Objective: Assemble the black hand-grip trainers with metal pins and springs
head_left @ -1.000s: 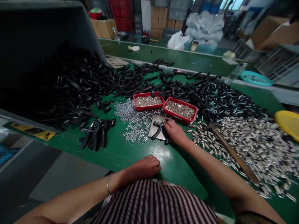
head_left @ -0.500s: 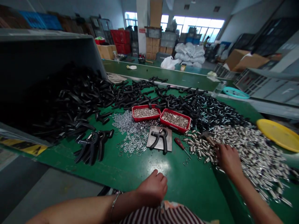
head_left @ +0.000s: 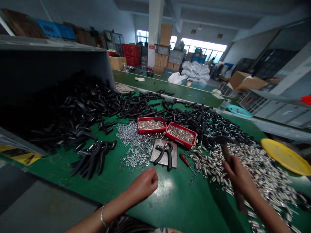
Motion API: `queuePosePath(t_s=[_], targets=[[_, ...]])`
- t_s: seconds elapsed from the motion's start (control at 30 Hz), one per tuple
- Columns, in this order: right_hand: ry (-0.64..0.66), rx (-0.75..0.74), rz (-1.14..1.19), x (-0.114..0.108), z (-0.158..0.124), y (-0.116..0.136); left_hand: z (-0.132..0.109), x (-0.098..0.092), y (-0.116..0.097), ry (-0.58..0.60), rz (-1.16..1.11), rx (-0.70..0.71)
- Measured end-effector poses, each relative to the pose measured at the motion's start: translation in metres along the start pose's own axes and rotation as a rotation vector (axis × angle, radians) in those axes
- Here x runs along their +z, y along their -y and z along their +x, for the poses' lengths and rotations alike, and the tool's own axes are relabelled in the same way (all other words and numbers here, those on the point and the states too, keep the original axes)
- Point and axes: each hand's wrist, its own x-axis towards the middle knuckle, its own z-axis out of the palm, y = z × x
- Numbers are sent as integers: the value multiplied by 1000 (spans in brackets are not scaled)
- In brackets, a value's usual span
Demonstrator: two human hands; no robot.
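Note:
My right hand (head_left: 239, 176) is wrapped round the wooden handle of a hammer (head_left: 225, 152), raised over a heap of metal springs (head_left: 262, 171); its dark head is blurred. My left hand (head_left: 145, 183) is curled closed above the green table, just in front of a square metal plate (head_left: 153, 157); whatever is inside the fingers is hidden. On that plate lies a black plier-shaped clamp (head_left: 169, 158) with a small metal spring near its top. A screwdriver (head_left: 184, 159) with a red handle rests to the right of the plate.
Two red trays (head_left: 152, 131) of small metal parts stand behind the plate. Loose metal rings (head_left: 136, 152) spread to the left, near several stacked clamps (head_left: 93, 158). A large grey bin (head_left: 110, 71) spills black parts. A yellow lid (head_left: 284, 155) lies at the right.
My right hand has lifted the hammer off the springs. My left hand has moved forward and left, closer to the plate. The view has tilted up slightly.

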Motion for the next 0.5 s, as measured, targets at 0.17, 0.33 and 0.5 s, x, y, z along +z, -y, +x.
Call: queuePosePath(t_s=[0.17, 0.33, 0.5], targets=[[418, -46, 376, 29, -16, 85, 17, -19, 4, 72, -781, -185], [353, -222, 358, 46, -11, 130, 22, -33, 7, -32, -793, -182], [307, -267, 275, 54, 3, 141, 20, -42, 23, -100, -818, -224]])
